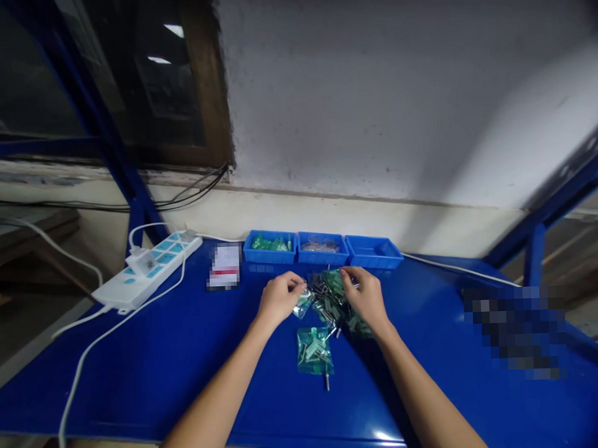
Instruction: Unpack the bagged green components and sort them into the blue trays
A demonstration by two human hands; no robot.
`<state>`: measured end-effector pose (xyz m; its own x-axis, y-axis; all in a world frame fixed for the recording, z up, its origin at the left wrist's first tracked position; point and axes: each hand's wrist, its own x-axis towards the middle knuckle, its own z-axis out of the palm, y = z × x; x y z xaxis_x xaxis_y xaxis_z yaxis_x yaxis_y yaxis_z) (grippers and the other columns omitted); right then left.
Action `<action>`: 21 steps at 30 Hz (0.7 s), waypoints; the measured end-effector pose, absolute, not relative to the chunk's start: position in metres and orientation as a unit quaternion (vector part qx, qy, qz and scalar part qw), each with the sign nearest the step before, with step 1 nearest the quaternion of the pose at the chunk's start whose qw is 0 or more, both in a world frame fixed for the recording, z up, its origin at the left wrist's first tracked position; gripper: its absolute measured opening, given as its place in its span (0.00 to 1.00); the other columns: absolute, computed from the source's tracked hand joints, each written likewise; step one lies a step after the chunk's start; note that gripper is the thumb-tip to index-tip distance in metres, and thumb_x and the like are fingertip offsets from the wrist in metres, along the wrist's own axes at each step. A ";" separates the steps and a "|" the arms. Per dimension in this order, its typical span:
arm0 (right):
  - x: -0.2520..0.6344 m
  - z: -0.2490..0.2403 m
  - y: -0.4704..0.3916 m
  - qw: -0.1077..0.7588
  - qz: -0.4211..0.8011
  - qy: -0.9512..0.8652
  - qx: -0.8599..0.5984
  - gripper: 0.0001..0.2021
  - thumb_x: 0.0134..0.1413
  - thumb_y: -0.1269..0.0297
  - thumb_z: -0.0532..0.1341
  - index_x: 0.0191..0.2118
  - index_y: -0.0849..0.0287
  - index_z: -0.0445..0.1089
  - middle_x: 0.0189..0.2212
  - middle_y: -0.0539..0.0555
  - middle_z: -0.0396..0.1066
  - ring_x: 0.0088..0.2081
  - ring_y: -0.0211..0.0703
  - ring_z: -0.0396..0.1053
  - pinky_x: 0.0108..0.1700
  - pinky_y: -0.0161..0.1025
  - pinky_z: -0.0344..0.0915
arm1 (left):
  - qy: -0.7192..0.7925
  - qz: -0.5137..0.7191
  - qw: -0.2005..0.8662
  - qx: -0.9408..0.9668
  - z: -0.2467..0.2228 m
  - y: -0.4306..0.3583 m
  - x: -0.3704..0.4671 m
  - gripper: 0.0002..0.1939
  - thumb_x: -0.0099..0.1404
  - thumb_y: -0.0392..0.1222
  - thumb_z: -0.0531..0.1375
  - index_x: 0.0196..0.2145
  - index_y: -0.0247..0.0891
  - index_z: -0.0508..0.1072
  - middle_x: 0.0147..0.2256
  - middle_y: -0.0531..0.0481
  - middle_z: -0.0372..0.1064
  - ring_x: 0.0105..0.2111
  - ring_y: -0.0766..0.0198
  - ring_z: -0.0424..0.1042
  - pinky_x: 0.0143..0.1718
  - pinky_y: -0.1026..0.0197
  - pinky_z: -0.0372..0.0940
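While a small bag (302, 305) is being pinched by the left hand (278, 298), the pile (327, 306) just right of it is being touched by the right hand (368, 296), its grip unclear.

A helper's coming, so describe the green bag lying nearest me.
On the blue table, find the pile at the right hand. Nearer the person lies a square, see-through green bag of pale pieces. Unlike the heaped bags, it lies singly, a metal pin at its near edge.

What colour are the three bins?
All three bins are blue, seen best in the head view.
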<state>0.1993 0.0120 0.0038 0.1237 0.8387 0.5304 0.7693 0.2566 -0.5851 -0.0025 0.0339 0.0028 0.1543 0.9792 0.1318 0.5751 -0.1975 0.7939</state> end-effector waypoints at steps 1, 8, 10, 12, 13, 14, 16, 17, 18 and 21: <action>0.192 0.004 0.010 0.444 0.057 -0.662 -0.602 0.15 0.57 0.59 0.51 0.36 0.60 0.74 0.32 0.57 0.75 0.33 0.45 0.71 0.35 0.38 0.64 | 0.547 0.368 0.332 0.675 0.001 0.038 -0.005 0.09 0.56 0.46 0.59 0.32 0.40 0.74 0.28 0.49 0.73 0.30 0.60 0.71 0.30 0.63 0.60; 0.156 0.009 0.001 0.470 0.269 -0.641 -0.544 0.18 0.52 0.53 0.58 0.40 0.62 0.72 0.29 0.55 0.74 0.28 0.42 0.68 0.28 0.35 0.62 | 0.431 0.492 0.451 0.608 0.010 0.036 -0.004 0.12 0.57 0.47 0.59 0.32 0.36 0.70 0.26 0.52 0.68 0.27 0.66 0.67 0.29 0.66 0.58; 0.155 0.011 0.000 0.478 0.336 -0.628 -0.514 0.16 0.51 0.53 0.58 0.34 0.62 0.71 0.23 0.52 0.70 0.22 0.37 0.63 0.23 0.33 0.57 | 0.408 0.488 0.456 0.622 0.015 0.030 0.000 0.11 0.58 0.47 0.59 0.33 0.36 0.69 0.26 0.53 0.67 0.28 0.66 0.66 0.30 0.66 0.58; 0.155 0.011 -0.001 0.489 0.371 -0.618 -0.491 0.14 0.51 0.53 0.58 0.29 0.61 0.69 0.19 0.48 0.64 0.19 0.34 0.57 0.21 0.32 0.52 | 0.396 0.480 0.468 0.628 0.019 0.026 0.003 0.11 0.58 0.47 0.59 0.33 0.35 0.69 0.27 0.52 0.67 0.29 0.66 0.65 0.31 0.66 0.58; 0.155 0.011 -0.001 0.497 0.379 -0.613 -0.484 0.14 0.51 0.53 0.58 0.27 0.61 0.67 0.18 0.48 0.62 0.19 0.33 0.55 0.21 0.32 0.51 | 0.397 0.477 0.473 0.626 0.021 0.025 0.003 0.11 0.58 0.47 0.59 0.33 0.35 0.69 0.28 0.52 0.67 0.29 0.66 0.65 0.31 0.66 0.58; 0.156 0.011 -0.001 0.507 0.383 -0.606 -0.479 0.14 0.50 0.54 0.59 0.27 0.60 0.67 0.18 0.47 0.61 0.19 0.32 0.54 0.21 0.32 0.51 | 0.401 0.476 0.477 0.621 0.022 0.024 0.004 0.11 0.58 0.47 0.59 0.33 0.35 0.70 0.28 0.52 0.67 0.30 0.65 0.65 0.31 0.66 0.58; 0.155 0.011 0.000 0.520 0.389 -0.596 -0.472 0.13 0.49 0.54 0.60 0.26 0.60 0.66 0.18 0.46 0.59 0.19 0.32 0.53 0.21 0.32 0.50 | 0.413 0.477 0.483 0.607 0.022 0.023 0.004 0.11 0.57 0.46 0.59 0.32 0.34 0.70 0.28 0.52 0.67 0.30 0.65 0.65 0.32 0.65 0.58; 0.155 0.011 0.000 0.523 0.392 -0.592 -0.472 0.13 0.49 0.55 0.60 0.25 0.60 0.65 0.17 0.46 0.59 0.19 0.32 0.52 0.21 0.32 0.50 | 0.419 0.478 0.487 0.599 0.022 0.023 0.004 0.11 0.57 0.46 0.60 0.31 0.34 0.70 0.28 0.52 0.67 0.30 0.65 0.65 0.32 0.65 0.58; 0.155 0.011 0.000 0.523 0.393 -0.590 -0.473 0.13 0.49 0.55 0.60 0.25 0.60 0.65 0.17 0.46 0.58 0.19 0.32 0.53 0.22 0.32 0.50 | 0.423 0.479 0.490 0.593 0.021 0.024 0.004 0.11 0.57 0.46 0.60 0.31 0.34 0.70 0.28 0.52 0.67 0.30 0.66 0.65 0.32 0.65 0.58; 0.154 0.011 0.001 0.508 0.401 -0.596 -0.476 0.12 0.50 0.55 0.59 0.26 0.60 0.67 0.19 0.47 0.61 0.20 0.34 0.56 0.23 0.33 0.53 | 0.426 0.476 0.495 0.589 0.018 0.026 0.003 0.11 0.57 0.46 0.60 0.31 0.34 0.69 0.27 0.52 0.66 0.28 0.67 0.64 0.31 0.65 0.57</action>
<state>0.1542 0.0006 0.0109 -0.0316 0.9742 0.2236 0.1608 0.2257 -0.9608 0.0030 0.0262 0.0177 0.1841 0.9729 0.1397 0.0305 -0.1477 0.9886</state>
